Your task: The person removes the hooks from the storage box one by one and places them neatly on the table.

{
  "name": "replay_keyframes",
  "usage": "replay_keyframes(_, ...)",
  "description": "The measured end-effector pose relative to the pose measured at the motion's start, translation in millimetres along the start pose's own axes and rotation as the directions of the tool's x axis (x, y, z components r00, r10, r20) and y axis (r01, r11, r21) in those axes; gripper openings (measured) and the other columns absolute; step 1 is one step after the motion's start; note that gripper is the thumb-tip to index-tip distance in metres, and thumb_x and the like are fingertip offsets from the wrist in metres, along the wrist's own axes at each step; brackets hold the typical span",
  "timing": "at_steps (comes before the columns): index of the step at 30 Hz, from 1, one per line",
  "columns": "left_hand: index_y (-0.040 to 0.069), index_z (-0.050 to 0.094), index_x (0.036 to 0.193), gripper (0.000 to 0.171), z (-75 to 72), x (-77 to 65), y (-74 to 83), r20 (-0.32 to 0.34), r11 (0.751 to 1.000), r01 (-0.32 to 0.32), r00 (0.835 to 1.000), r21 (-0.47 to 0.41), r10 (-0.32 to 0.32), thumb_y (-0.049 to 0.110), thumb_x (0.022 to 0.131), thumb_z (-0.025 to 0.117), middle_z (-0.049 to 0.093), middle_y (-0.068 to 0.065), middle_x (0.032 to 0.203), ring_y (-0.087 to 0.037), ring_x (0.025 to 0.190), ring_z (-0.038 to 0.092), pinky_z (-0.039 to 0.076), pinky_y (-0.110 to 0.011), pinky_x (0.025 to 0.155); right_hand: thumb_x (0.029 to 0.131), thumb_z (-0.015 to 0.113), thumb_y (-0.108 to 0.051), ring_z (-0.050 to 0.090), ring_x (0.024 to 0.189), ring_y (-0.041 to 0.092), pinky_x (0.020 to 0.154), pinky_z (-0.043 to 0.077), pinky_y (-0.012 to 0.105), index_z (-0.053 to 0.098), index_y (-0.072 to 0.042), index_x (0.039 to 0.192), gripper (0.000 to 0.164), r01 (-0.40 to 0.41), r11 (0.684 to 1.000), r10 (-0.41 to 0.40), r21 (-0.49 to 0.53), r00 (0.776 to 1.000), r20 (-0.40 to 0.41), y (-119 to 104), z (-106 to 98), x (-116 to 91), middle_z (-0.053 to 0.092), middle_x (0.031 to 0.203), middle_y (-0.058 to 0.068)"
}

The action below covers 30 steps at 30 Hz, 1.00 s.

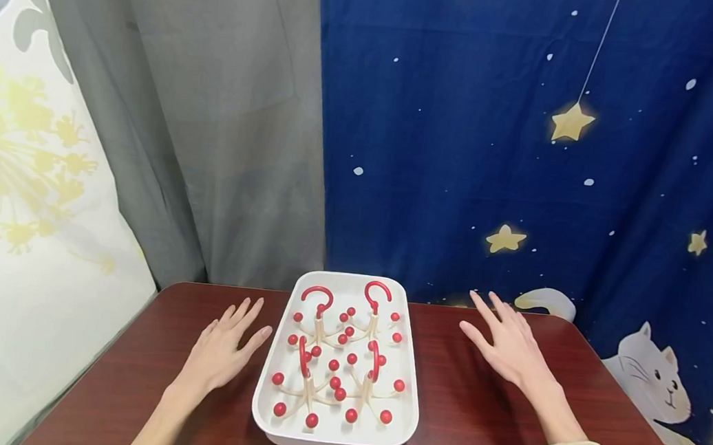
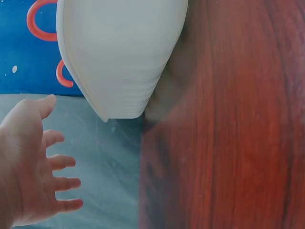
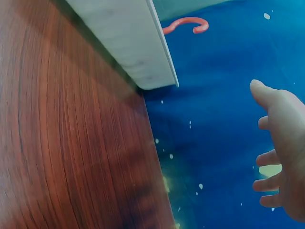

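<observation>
A white rectangular tray [image 1: 334, 436] stands on the dark red wooden table. Inside it are several hooked racks [image 1: 318, 327], each with a red hook on top and pale arms ending in red balls. My left hand [image 1: 223, 351] hovers over the table just left of the tray, fingers extended and spread, holding nothing. To the right of the tray, farther off, my right hand [image 1: 512, 344] hangs with straight fingers and nothing in it. In the left wrist view the tray's side [image 2: 119, 52] rises near the thumb; the right wrist view shows its other side wall [image 3: 128, 43].
The wooden table [image 1: 454, 422] extends on both sides of the tray. Behind its far edge hang a grey curtain [image 1: 232, 138] and a blue star-patterned curtain [image 1: 436, 152]. At the left is a white patterned cloth [image 1: 38, 242].
</observation>
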<state>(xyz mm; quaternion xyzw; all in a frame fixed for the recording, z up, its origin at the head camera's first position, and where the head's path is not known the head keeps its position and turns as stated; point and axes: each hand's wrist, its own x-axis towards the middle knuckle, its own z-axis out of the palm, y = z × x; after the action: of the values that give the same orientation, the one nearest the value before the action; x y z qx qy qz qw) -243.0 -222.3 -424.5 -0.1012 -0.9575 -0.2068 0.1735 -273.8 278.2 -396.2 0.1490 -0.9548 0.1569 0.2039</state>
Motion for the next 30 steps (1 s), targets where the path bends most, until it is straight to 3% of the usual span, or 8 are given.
replay_keyframes(10,0.013,0.037,0.157,0.072,11.5,-1.3,2.6,0.029,0.991,0.061,0.998,-0.117,-0.058,0.058,0.102,0.047,0.040,-0.019,0.155,-0.042,0.140,0.041,0.035,-0.066,0.104,0.100,0.056,-0.052,0.039,0.137,0.048,0.108,0.028,0.067,0.044,-0.016,0.154,0.066,-0.004,0.997,0.003,0.080,1.000,0.014,-24,6,-2,0.038,0.156,0.022)
replay_keyframes(19,0.009,0.032,0.158,0.077,13.9,-2.4,7.6,0.091,0.967,0.129,0.990,-0.218,-0.112,0.060,0.102,0.044,0.041,-0.022,0.154,-0.042,0.141,0.039,0.033,-0.065,0.107,0.100,0.059,-0.046,0.043,0.138,0.037,0.108,0.033,0.061,0.049,-0.015,0.150,0.060,0.074,0.975,-0.076,0.207,0.997,-0.001,-50,16,-5,0.047,0.151,0.014)
replay_keyframes(23,0.008,0.034,0.157,0.073,16.3,-2.5,9.3,0.097,0.958,0.143,0.988,-0.250,-0.122,0.055,0.103,0.048,0.050,-0.023,0.147,-0.040,0.136,0.046,0.035,-0.064,0.106,0.100,0.060,-0.045,0.046,0.137,0.032,0.108,0.035,0.059,0.051,-0.017,0.149,0.057,0.091,0.959,-0.096,0.268,0.995,0.008,-61,18,-8,0.051,0.149,0.009)
replay_keyframes(26,0.007,0.037,0.156,0.068,19.0,-1.1,10.3,0.088,0.952,0.143,0.988,-0.272,-0.123,0.048,0.104,0.052,0.058,-0.020,0.135,-0.036,0.123,0.055,0.041,-0.060,0.102,0.100,0.062,-0.044,0.050,0.134,0.026,0.107,0.039,0.056,0.054,-0.019,0.146,0.053,0.117,0.942,-0.125,0.316,0.992,0.007,-67,21,-9,0.055,0.145,0.003)
replay_keyframes(30,0.003,0.041,0.152,0.061,22.4,2.2,10.8,0.065,0.942,0.130,0.991,-0.309,-0.115,0.040,0.105,0.053,0.061,-0.017,0.127,-0.032,0.114,0.058,0.045,-0.056,0.100,0.099,0.066,-0.035,0.060,0.116,0.016,0.098,0.050,0.045,0.059,-0.020,0.140,0.044,0.193,0.892,-0.204,0.408,0.979,-0.016,-74,27,-9,0.061,0.132,-0.006)
